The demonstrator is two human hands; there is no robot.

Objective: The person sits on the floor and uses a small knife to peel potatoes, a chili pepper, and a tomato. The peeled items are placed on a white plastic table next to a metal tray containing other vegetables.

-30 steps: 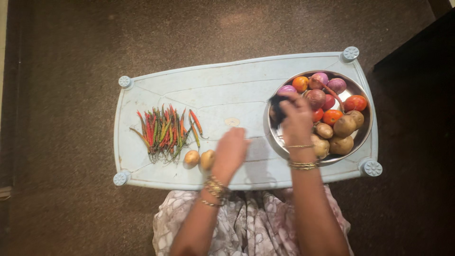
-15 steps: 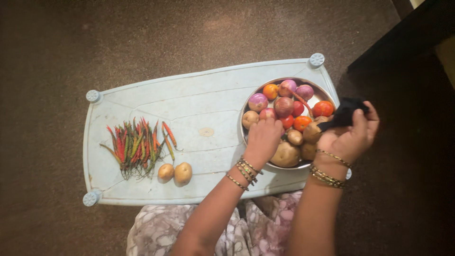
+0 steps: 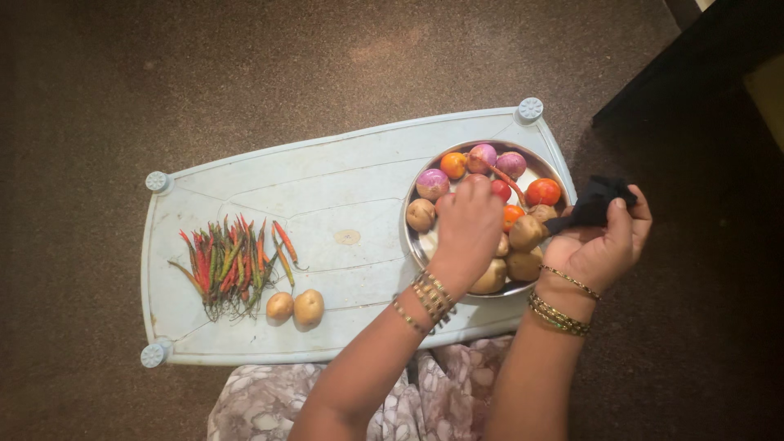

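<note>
A round steel plate (image 3: 416, 245) at the right end of a pale blue plastic table (image 3: 343, 180) holds purple onions (image 3: 431, 184), red and orange tomatoes (image 3: 543, 192) and several potatoes (image 3: 525, 233). My left hand (image 3: 467, 229) reaches into the plate, fingers curled down over the vegetables in its middle; what it grips is hidden. My right hand (image 3: 600, 245) is beside the plate's right rim, palm up, holding a small black object (image 3: 594, 202) between thumb and fingers. Both wrists wear gold bangles.
A bunch of red and green chillies (image 3: 233, 265) lies at the table's left end, with two potatoes (image 3: 296, 308) next to it near the front edge. Brown floor surrounds the table. A dark piece of furniture (image 3: 702, 57) stands at the upper right.
My left hand left the two potatoes and went right into the plate. My right hand came out of the plate to its right side and now holds a black object.
</note>
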